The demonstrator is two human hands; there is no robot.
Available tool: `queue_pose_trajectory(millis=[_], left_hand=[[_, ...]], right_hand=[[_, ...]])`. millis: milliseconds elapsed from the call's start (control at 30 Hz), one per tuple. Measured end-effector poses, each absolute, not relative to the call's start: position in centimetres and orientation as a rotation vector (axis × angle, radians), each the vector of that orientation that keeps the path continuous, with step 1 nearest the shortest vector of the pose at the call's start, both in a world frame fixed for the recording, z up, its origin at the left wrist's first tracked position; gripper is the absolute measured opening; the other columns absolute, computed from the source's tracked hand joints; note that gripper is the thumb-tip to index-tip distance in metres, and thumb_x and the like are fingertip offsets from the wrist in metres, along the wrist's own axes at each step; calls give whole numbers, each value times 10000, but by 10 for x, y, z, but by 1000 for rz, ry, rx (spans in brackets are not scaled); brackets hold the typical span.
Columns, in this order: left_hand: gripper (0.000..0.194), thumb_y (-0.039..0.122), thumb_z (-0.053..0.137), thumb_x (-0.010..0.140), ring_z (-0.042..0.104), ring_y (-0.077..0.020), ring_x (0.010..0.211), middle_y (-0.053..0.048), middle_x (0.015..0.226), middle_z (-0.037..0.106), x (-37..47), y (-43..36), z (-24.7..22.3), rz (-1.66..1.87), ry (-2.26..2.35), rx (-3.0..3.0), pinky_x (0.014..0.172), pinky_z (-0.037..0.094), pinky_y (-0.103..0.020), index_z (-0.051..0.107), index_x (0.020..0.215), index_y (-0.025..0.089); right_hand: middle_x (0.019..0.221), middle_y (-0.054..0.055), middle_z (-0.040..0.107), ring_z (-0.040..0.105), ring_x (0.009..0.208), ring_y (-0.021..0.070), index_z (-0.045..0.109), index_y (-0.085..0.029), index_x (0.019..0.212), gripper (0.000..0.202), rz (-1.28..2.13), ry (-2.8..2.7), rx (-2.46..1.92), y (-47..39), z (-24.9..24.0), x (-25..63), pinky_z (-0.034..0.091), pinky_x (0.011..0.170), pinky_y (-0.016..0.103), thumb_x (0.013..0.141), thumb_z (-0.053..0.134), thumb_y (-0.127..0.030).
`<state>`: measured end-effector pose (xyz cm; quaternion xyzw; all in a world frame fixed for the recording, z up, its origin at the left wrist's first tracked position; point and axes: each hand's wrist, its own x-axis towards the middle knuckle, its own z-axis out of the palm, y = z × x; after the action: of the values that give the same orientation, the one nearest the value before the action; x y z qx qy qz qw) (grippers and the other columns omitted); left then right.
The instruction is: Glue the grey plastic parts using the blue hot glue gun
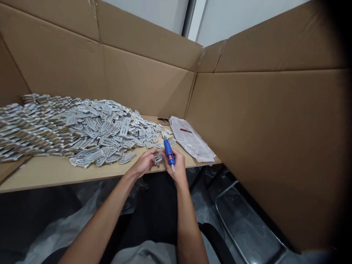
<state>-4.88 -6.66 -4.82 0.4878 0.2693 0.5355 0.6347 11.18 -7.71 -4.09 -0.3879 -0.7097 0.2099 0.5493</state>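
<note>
Near the table's front edge, my right hand [178, 164] is closed around a blue glue gun [169, 151], with a pale glue stick showing at its back end. My left hand [145, 163] pinches a small grey-white plastic piece [158, 158] just left of the glue gun. The gun's nozzle is hidden from this view. Beyond both hands lies a big heap of similar grey-white pieces [107, 128], with a few loose ones at its right end. One loose piece [128, 157] rests by the front edge, left of my hands.
Neatly stacked pieces with brown layers [35, 128] fill the table's left side. Printed paper sheets [189, 143] lie at the right, with a thin red tool [186, 130] on them. Cardboard walls [148, 88] enclose the back and right. A metal-framed chair [247, 223] stands below right.
</note>
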Motion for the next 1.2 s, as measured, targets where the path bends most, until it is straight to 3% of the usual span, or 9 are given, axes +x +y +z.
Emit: queue_pose_trajectory(millis=[233, 433, 567, 800, 1000, 1200], left_hand=[[481, 88, 605, 607, 626, -146, 739, -88, 1008, 727, -49, -63, -52, 1226, 616, 1108, 657, 498, -251, 734, 1067, 147], [550, 161, 711, 653, 679, -211, 743, -72, 862, 718, -54, -52, -67, 1287, 742, 1160, 652, 528, -307, 704, 1202, 191], [622, 165, 702, 644, 675, -197, 690, -72, 871, 717, -57, -53, -67, 1305, 788, 1204, 610, 520, -295, 677, 1265, 197], [694, 105, 651, 600, 696, -221, 759, -91, 932, 730, -57, -56, -64, 1338, 792, 1203, 635, 532, -297, 669, 1287, 200], [686, 95, 637, 630, 666, -163, 698, -79, 997, 743, -56, -57, -62, 1325, 784, 1178, 585, 498, -249, 661, 1308, 201], [557, 100, 686, 651, 684, -203, 1016, -89, 1151, 734, -51, -61, -53, 1404, 751, 1150, 827, 531, -267, 710, 1203, 171]], right_hand=[[688, 12, 610, 493, 589, 164, 710, -150, 972, 307, 418, -1656, -978, -77, -44, 105, 397, 583, 264, 890, 611, -430], [690, -10, 570, 471, 576, 152, 648, -171, 972, 250, 405, -1622, -1000, -77, -48, 97, 385, 578, 261, 883, 618, -403], [684, -17, 556, 468, 593, 153, 624, -183, 936, 236, 385, -1596, -1034, -78, -48, 94, 387, 587, 259, 885, 615, -413], [750, 18, 637, 517, 624, 169, 625, -190, 924, 255, 391, -1556, -1082, -77, -48, 89, 421, 633, 272, 896, 612, -443], [803, 37, 675, 558, 659, 179, 634, -187, 929, 268, 434, -1551, -1055, -76, -48, 90, 457, 676, 282, 894, 631, -453], [835, 38, 683, 617, 737, 188, 648, -176, 940, 277, 596, -1486, -953, -72, -50, 100, 496, 720, 291, 875, 665, -444]])
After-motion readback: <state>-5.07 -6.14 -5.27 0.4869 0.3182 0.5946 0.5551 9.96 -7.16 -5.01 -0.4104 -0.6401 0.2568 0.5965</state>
